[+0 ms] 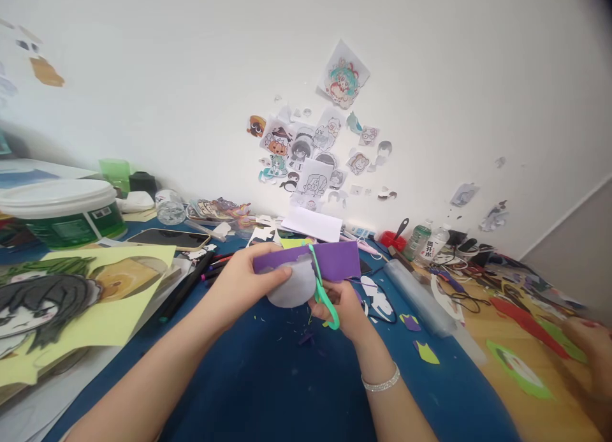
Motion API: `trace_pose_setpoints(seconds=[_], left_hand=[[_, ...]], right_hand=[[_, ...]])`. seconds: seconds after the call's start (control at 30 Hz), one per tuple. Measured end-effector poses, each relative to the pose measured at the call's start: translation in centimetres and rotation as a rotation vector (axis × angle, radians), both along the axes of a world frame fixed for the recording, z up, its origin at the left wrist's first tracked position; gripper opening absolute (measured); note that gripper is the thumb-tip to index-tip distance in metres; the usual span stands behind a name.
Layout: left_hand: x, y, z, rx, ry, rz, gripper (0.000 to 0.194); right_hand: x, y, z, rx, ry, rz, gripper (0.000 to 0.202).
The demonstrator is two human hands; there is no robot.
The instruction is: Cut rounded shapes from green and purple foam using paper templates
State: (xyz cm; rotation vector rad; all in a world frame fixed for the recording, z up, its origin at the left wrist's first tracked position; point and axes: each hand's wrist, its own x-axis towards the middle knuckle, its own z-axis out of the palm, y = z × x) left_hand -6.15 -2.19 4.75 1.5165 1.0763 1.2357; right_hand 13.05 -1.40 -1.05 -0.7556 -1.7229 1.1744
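Observation:
My left hand pinches a rounded grey-white paper piece together with a strip of purple paper behind it, thumb on the front. My right hand is closed round the handles of mint-green scissors. The scissors' blades point up and cross the purple paper right at the edge of the grey-white piece. Below the hands, small purple scraps lie on the dark blue mat. The far side of the purple strip is hidden from me.
Yellow sheets with drawings and a white-lidded tub stand left, near a phone. To the right are a clear plastic roll, bottles and yellow-purple scraps. Another person's hand is at the far right.

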Motion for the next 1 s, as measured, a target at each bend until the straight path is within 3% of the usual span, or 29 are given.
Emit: trace_pose_setpoints(seconds=[0.2,0.3,0.4,0.57,0.63,0.77,1.0], left_hand=[[0.3,-0.2,0.1,0.121,0.249,-0.111,0.013],[0.4,-0.1,-0.3,0.171,0.277,-0.105,0.023],[0.6,0.1,-0.5,0.102,0.252,-0.134,0.028],[0.5,-0.2,-0.4,-0.141,0.032,-0.234,0.03],[0.5,-0.2,-0.4,-0.164,0.025,-0.25,0.031],[1.1,-0.1,-0.8,-0.016,0.167,-0.143,0.032],[1.9,-0.2,-1.5,0.169,0.3,-0.022,0.032]], right_hand=[[0.1,-0.1,0.1,-0.027,-0.047,0.086,0.054],[0.2,-0.2,0.1,-0.042,-0.074,0.11,0.053],[0.3,-0.2,0.0,-0.062,-0.059,0.125,0.049],[0.5,-0.3,0.2,-0.068,-0.069,0.219,0.045],[0.3,-0.4,0.3,-0.063,-0.085,0.178,0.042],[-0.2,-0.6,0.3,-0.069,-0.1,0.068,0.043],[-0.6,-0.8,0.2,-0.059,-0.03,0.007,0.038]])
